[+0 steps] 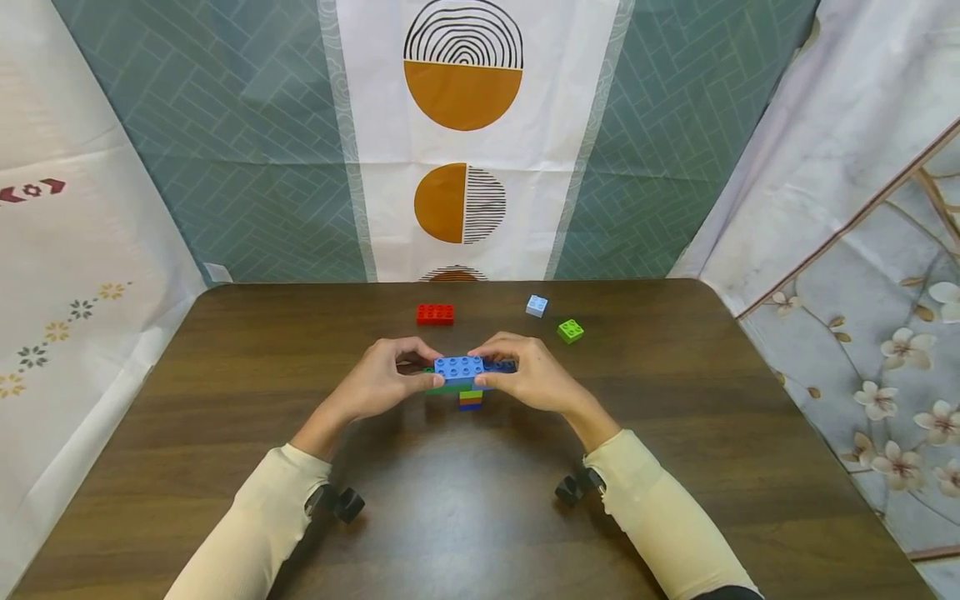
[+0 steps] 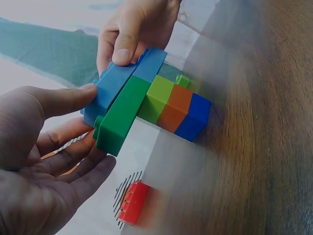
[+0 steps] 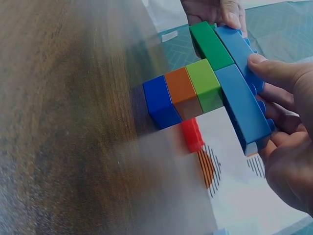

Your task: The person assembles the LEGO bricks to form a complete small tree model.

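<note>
A blue eight-stud brick (image 1: 458, 368) lies across the top of a small brick tower in the middle of the table. My left hand (image 1: 378, 379) pinches its left end between thumb and fingers. The right hand (image 1: 536, 375) grips the other end the same way. Directly beneath it, a green brick (image 2: 120, 117) and another long blue brick (image 3: 242, 105) sit end to end. Those two rest on a narrow column of lime (image 2: 156, 98), orange (image 2: 176, 107) and dark blue (image 2: 194, 117) bricks, the dark blue one lowest.
Behind the tower lies a red brick (image 1: 435, 314). Further right are a small light blue brick (image 1: 536, 306) and a small lime brick (image 1: 570, 331). The brown wooden table (image 1: 262, 367) meets a patterned cloth (image 1: 270, 208) at its far edge.
</note>
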`<state>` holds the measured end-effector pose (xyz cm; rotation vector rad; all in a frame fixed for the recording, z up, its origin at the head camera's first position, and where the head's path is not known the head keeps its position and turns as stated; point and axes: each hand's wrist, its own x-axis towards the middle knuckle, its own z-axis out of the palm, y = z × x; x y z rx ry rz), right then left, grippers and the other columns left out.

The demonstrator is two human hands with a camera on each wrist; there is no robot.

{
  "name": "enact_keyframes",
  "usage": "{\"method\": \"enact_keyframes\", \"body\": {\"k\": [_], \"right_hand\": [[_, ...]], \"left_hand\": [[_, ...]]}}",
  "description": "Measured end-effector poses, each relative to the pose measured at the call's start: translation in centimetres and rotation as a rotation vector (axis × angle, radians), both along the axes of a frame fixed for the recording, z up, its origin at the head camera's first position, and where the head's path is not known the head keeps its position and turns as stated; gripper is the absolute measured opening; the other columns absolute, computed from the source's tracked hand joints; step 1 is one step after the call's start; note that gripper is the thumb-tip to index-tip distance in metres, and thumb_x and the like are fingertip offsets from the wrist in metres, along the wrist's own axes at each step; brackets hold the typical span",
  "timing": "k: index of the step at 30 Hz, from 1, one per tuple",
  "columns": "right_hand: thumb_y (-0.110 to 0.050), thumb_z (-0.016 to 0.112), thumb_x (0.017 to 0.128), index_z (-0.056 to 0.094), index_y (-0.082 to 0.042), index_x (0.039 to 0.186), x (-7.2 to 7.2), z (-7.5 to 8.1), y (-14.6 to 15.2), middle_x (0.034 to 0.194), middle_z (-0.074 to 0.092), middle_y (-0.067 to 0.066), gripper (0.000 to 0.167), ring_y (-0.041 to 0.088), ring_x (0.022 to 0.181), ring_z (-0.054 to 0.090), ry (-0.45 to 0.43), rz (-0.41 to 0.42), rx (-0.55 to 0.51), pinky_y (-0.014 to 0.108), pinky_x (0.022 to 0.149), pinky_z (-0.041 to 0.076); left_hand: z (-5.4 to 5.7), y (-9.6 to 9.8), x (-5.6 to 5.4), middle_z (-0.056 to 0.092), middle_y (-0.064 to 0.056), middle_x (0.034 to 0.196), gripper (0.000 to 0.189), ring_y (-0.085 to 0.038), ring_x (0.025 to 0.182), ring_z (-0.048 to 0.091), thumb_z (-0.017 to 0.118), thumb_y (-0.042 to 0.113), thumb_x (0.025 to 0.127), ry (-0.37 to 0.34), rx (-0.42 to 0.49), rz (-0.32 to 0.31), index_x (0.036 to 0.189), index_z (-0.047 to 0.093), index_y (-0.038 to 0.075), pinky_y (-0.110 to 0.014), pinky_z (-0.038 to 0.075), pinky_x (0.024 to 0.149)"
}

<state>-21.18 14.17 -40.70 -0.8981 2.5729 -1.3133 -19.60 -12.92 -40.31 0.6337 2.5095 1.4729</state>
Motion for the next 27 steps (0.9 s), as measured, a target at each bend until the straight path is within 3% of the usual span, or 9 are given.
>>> {"method": "enact_keyframes", "body": {"k": [22, 27], "right_hand": [[-0.026, 0.082, 0.089, 0.074, -0.016, 0.124, -0.05, -0.14, 0.03, 0.111, 0.069, 0.000, 0.037, 0.017, 0.100, 0.061, 0.015, 0.002, 0.016, 0.028, 0.088, 0.056], [-0.027, 0.083, 0.088, 0.073, -0.017, 0.126, -0.13, 0.12, 0.37, 0.114, 0.069, -0.001, 0.040, 0.019, 0.102, 0.061, 0.014, 0.015, 0.020, 0.033, 0.090, 0.056]], "left_hand": [[0.03, -0.11, 0.04, 0.074, -0.006, 0.113, 0.027, -0.023, 0.103, 0.070, 0.079, 0.021, 0.091, 0.012, -0.037, 0.001, 0.117, 0.074, 0.012, -0.045, 0.060, 0.097], [0.09, 0.00, -0.01, 0.074, -0.006, 0.114, 0.028, -0.024, 0.105, 0.070, 0.079, 0.023, 0.092, 0.018, -0.040, -0.008, 0.117, 0.074, 0.012, -0.046, 0.059, 0.098]]}}
